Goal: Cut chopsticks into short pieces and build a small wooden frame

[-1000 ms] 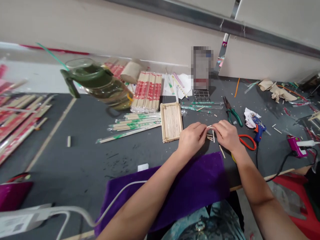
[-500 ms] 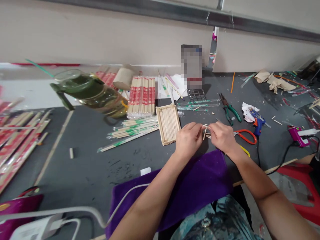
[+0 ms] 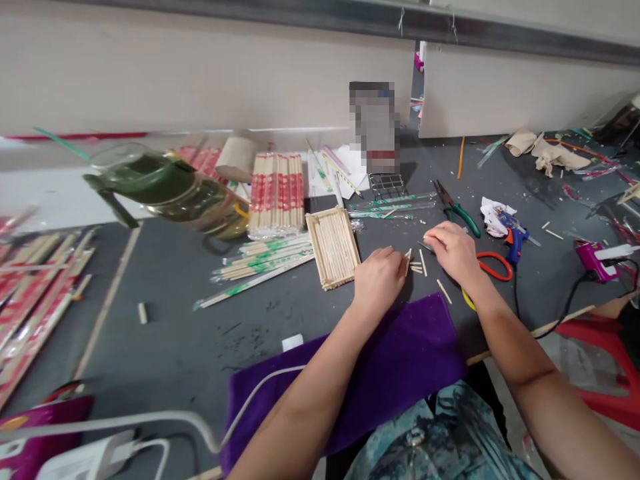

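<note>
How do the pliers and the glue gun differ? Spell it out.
The pliers have green handles; the glue gun is blue and orange. The glue gun trails a black cord; the pliers have none. The pliers sit farther from the person than the glue gun. Both lie on the dark table.

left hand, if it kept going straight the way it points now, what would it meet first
Probably the loose short sticks, just past the stick that the left hand seems to pinch; its height above the table is unclear.
</note>
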A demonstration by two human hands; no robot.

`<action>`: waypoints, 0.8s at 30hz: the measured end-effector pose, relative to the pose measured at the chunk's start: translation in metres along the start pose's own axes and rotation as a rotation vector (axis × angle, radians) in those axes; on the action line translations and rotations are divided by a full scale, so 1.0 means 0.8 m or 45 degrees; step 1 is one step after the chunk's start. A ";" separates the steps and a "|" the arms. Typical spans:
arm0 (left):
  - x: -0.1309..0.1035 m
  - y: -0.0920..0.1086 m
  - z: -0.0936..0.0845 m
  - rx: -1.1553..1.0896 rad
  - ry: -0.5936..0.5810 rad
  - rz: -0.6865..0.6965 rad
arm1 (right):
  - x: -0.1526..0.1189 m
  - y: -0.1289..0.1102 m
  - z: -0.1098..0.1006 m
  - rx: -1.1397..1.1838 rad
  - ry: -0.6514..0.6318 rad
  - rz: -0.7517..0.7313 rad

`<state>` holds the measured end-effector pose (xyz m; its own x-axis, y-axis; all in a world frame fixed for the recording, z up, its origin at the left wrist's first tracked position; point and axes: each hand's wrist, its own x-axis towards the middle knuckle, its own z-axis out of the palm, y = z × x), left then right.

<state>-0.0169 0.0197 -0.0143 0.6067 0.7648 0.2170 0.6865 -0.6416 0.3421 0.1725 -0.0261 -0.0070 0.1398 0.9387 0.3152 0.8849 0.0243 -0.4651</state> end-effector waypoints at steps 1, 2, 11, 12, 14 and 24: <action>-0.001 0.001 0.002 0.031 -0.026 -0.004 | 0.000 0.001 0.001 -0.005 -0.002 0.001; -0.001 0.002 0.004 0.052 -0.047 -0.007 | 0.000 0.002 0.002 -0.009 -0.002 0.002; 0.001 -0.003 0.017 -0.151 -0.127 0.027 | -0.001 0.006 0.006 0.035 -0.042 0.005; 0.001 -0.004 0.015 -0.203 -0.107 0.021 | 0.000 0.004 0.004 0.057 -0.052 0.010; 0.002 -0.005 0.010 -0.332 -0.041 -0.005 | 0.001 0.001 0.000 0.140 -0.061 0.025; 0.010 -0.001 -0.010 -1.494 -0.053 -0.470 | 0.000 -0.012 -0.010 0.624 -0.034 -0.109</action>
<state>-0.0160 0.0268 -0.0060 0.4798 0.8729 -0.0888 0.0563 0.0703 0.9959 0.1675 -0.0293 0.0037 0.0583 0.9347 0.3508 0.5792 0.2545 -0.7744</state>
